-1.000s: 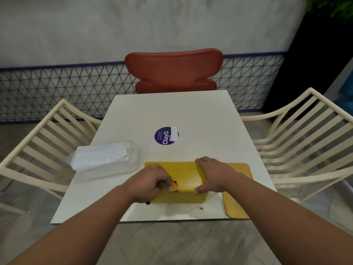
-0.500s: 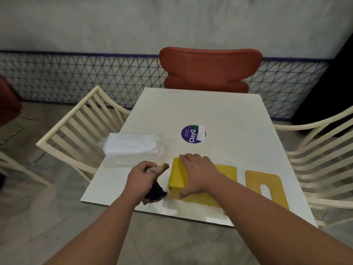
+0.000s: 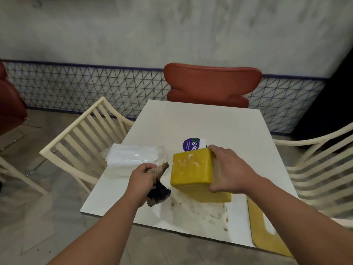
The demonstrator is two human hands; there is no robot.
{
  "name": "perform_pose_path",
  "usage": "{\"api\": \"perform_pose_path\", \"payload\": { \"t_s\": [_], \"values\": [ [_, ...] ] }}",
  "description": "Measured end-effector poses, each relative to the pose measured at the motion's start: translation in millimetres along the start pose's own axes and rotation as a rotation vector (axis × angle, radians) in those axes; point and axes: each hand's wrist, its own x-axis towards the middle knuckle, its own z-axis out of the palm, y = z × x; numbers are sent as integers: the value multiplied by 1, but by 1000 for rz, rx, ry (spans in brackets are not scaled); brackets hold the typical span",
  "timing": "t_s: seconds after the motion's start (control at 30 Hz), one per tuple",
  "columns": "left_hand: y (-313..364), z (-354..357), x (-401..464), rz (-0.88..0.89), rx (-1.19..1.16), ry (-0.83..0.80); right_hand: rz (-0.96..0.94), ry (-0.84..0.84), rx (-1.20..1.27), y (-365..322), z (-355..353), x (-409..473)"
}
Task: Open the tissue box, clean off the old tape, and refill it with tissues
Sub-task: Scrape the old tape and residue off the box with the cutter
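Head view showed the yellow tissue box (image 3: 192,168) centre frame, tipped on end, long axis running lower right, gripped by the right hand (image 3: 228,170); the left hand (image 3: 142,177) (nearer its smeared face) clutched a scraper (image 3: 158,174)

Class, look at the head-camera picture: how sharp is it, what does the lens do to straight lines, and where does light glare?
Head view: soft and slightly blurred throughout; the sticker text is barely legible. Wide-angle bending curves the wall trim and chairs toward the edges. Lighting is dim and even, with a mild sheen on the table and the tissue pack wrapper.
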Motion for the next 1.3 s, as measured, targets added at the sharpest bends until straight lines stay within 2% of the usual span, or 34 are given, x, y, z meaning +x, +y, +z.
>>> {"api": "perform_pose_path", "payload": {
  "t_s": [0.07,0.13,0.33,0.5,0.67,0.8,0.93,1.1,1.3],
  "values": [
    [0,17,2,-6,-22,-34,34,19,230,14,0,-12],
    [0,34,-1,-17,-57,-68,77,34,360,28,5,-23],
    [-1,58,-12,-24,-135,-118,107,7,506,48,17,-36],
    [2,66,-22,69,-102,-189,77,45,355,54,12,-38],
    [15,73,-18,352,156,-86,59,16,193,56,0,-34],
    [13,79,-17,660,421,-140,49,8,175,54,0,-30],
    [-9,66,-21,832,560,-182,61,4,172,56,0,-26],
    [-18,51,-29,948,665,-223,42,-16,167,57,1,-26],
    [22,76,-5,865,690,-96,40,-20,172,58,1,-26]
  ]
}}
